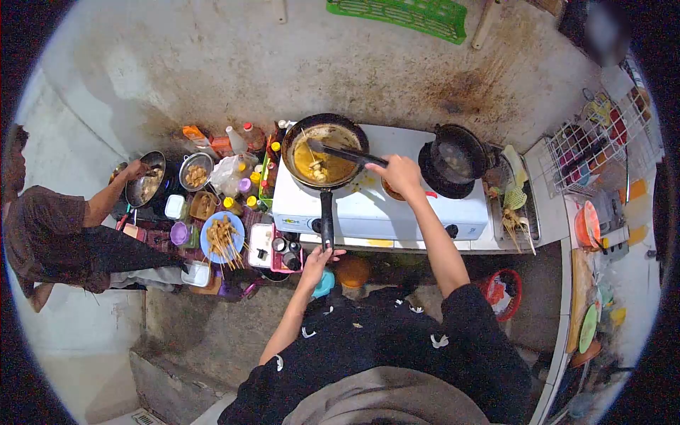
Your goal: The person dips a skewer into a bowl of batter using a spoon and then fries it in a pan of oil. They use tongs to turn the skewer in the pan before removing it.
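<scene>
Stove (397, 205) is set on the desk, frying pan (324, 152) on its left burner. Pan handle's long axis is run straight back toward the left hand (316, 258), fingers curled at its end. Spatula (347, 153) is clamped in the right hand (400, 173), blade reaching leftward into the pan's food.

Two pans sitting on the stove (382, 205): a frying pan (324, 152) and a black wok (457, 157). One spatula (347, 153) lying in the frying pan. Two people showing. One blue plate (221, 237) of skewers. Two metal bowls (196, 171) standing at left. One green crate (400, 14) and one wire rack (591, 145) showing
</scene>
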